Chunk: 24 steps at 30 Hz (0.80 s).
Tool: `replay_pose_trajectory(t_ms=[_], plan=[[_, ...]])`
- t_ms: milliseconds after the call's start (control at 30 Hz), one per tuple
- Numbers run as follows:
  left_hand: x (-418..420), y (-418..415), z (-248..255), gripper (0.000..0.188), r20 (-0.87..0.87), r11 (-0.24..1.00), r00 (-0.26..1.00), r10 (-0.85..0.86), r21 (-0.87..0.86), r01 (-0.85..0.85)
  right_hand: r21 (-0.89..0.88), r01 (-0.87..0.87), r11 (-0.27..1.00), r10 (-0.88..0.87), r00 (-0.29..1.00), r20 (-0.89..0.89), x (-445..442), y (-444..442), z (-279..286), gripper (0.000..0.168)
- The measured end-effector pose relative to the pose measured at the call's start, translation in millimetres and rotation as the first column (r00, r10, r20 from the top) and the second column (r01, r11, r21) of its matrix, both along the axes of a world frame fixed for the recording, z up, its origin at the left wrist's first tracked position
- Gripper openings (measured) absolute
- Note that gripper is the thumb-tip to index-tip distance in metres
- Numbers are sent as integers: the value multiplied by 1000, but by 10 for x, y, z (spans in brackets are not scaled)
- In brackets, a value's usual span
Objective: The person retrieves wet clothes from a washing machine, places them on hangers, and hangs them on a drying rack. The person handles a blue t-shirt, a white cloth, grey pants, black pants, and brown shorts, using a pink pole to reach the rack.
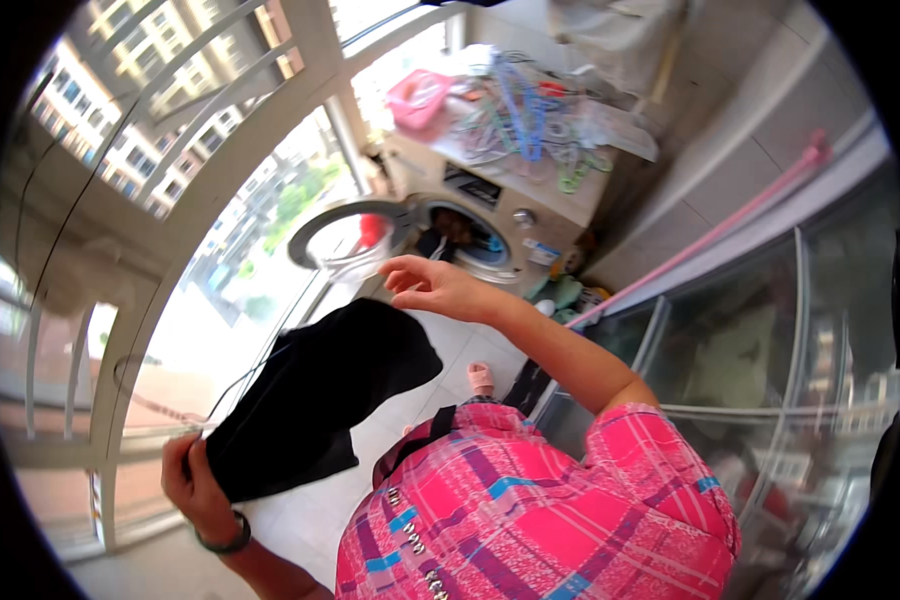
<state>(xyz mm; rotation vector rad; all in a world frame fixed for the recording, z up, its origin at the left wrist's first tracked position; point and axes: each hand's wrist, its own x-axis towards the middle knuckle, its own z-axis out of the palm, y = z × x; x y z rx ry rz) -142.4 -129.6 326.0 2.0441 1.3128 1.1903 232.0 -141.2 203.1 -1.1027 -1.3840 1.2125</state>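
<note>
A black cloth garment [322,397] hangs from my left hand [193,474], whose fingers close on its lower-left end. My left wrist wears a dark band. Beside that hand a thin dark wire [229,390], perhaps part of a clothes hanger, runs up along the garment. Over the garment's top edge is my right hand [427,286], fingers spread and slightly curled, nothing seen in it; whether the thumb touches the cloth is unclear. Beyond it stands a front-loading washing machine [562,206] with its round door [307,232] swung open and clothes [450,225] in the drum.
Many tangled plastic hangers [525,112] and a pink basket [418,101] lie on the machine. A pink pole [712,240] slants along the wall at right, above glass panels [727,330]. Windows with railings [82,360] line the left. Items [562,292] sit on the floor beside the machine.
</note>
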Motion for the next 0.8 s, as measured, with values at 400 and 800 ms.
replay_pose_trajectory(t_ms=[400, 800], plan=[[995, 177, 42, 13, -124, 997, 990, 63, -46, -70, 238, 823, -516, -839, -542, 54, 3439, -2282, -810, 60], [1561, 657, -85, 5, 16, 997, 1000, 17, -80, -15, 130, 961, -243, -959, -258, 118, 4781, -2669, -1319, 23]])
